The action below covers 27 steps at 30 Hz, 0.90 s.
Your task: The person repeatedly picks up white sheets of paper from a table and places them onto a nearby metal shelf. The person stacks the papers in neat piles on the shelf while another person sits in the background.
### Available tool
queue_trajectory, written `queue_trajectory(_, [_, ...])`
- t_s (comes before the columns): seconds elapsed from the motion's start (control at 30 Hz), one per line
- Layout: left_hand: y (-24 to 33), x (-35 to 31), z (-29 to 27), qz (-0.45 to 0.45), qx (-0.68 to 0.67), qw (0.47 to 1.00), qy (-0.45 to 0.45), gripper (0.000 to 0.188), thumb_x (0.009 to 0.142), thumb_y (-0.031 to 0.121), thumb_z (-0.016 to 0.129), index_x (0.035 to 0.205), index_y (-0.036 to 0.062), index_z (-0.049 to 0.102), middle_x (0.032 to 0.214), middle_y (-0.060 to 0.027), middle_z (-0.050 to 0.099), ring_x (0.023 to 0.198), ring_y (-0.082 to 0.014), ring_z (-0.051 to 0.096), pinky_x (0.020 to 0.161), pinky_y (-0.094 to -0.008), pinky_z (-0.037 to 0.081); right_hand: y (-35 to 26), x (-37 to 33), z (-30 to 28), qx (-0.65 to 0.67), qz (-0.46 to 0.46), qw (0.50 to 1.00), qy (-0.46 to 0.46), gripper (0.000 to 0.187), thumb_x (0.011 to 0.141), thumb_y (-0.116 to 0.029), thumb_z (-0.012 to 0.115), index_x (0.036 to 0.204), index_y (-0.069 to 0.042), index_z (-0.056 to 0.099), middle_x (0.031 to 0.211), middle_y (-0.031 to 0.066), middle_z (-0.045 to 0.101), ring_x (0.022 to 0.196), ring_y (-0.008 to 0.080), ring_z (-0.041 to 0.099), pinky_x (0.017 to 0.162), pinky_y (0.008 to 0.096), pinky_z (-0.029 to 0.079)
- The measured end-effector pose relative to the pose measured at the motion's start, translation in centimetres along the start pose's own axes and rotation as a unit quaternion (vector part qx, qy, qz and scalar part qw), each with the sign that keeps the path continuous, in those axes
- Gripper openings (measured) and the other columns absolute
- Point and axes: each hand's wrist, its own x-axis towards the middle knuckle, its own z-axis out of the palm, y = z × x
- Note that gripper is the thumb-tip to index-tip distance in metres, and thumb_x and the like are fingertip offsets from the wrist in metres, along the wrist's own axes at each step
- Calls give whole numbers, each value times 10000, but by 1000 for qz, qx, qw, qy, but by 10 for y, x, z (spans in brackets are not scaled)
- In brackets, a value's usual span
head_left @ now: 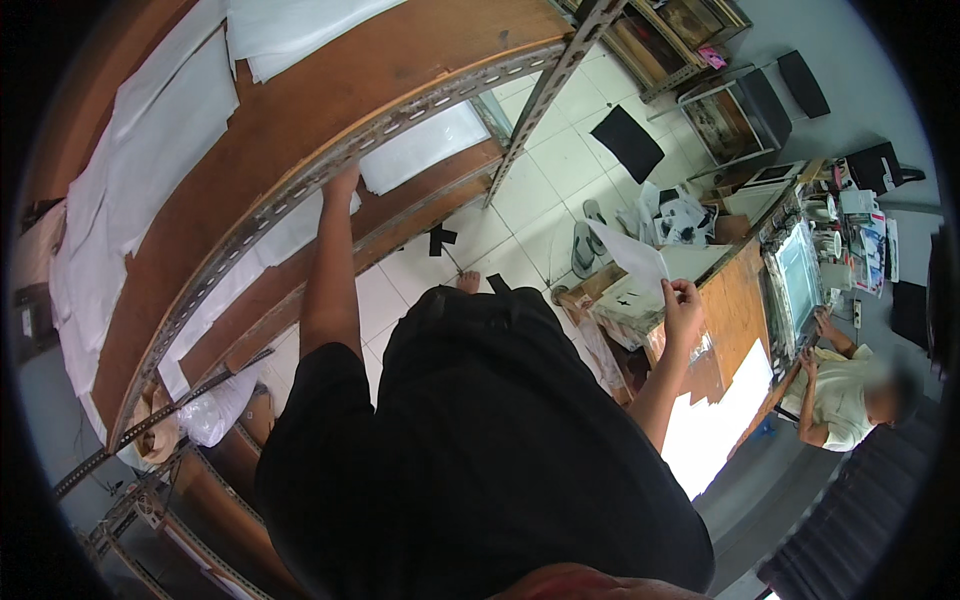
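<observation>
My right hand [683, 308] pinches a white sheet of paper [630, 250] by its near edge, and the sheet tilts up to the left over the floor. Reaching left, my left hand [343, 182] goes in under the metal edge of the upper shelf [330, 140]. Its fingers are mostly hidden behind that edge. Beside it, on the lower shelf [400, 203], lies a stack of white paper [425, 148]. More white sheets [270, 235] lie along the same lower board, nearer to me.
White paper stacks [175, 150] cover part of the upper board. To the right, a wooden worktable [735, 310] carries bright white sheets [720, 425]. A co-worker [835, 395] handles a framed screen [797, 275] there. A slotted metal post [545, 95], slippers [585, 240] and a chair [735, 115] stand around.
</observation>
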Motion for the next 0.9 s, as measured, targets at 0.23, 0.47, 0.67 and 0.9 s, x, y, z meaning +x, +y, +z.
queue_trajectory(0.23, [162, -57, -81, 32, 11, 999, -2, 400, 863, 222, 612, 1165, -33, 554, 1161, -247, 565, 1099, -432, 504, 994, -464, 370, -38, -6, 19, 23, -57, 998, -10, 119, 779, -112, 704, 867, -47, 655, 826, 109, 655, 725, 227, 613, 676, 324, 481])
queue_trajectory(0.47, [306, -186, -90, 374, -210, 879, -209, 350, 797, 129, 645, 1128, 40, 571, 1063, -163, 594, 978, -337, 557, 875, -418, 439, -50, -26, 36, -23, -245, 968, -50, 67, 727, -101, 623, 772, -58, 648, 809, 109, 637, 817, 331, 593, 753, 447, 470])
queue_trajectory(0.67, [375, -311, -38, 613, 33, 745, -261, 391, 797, 281, 632, 1055, -11, 625, 1005, -144, 626, 1067, -296, 516, 960, -514, 320, -35, -95, 38, -72, -262, 961, -52, 85, 739, -170, 680, 778, -103, 645, 812, 40, 613, 875, 247, 553, 736, 379, 395])
queue_trajectory(0.9, [388, -402, -20, 597, 100, 673, -425, 225, 886, 248, 520, 890, 98, 687, 787, -89, 659, 837, -277, 613, 940, -508, 345, 33, -154, -22, -119, -236, 964, -26, 352, 724, -238, 709, 1042, -129, 603, 993, 30, 576, 986, 239, 503, 806, 392, 365])
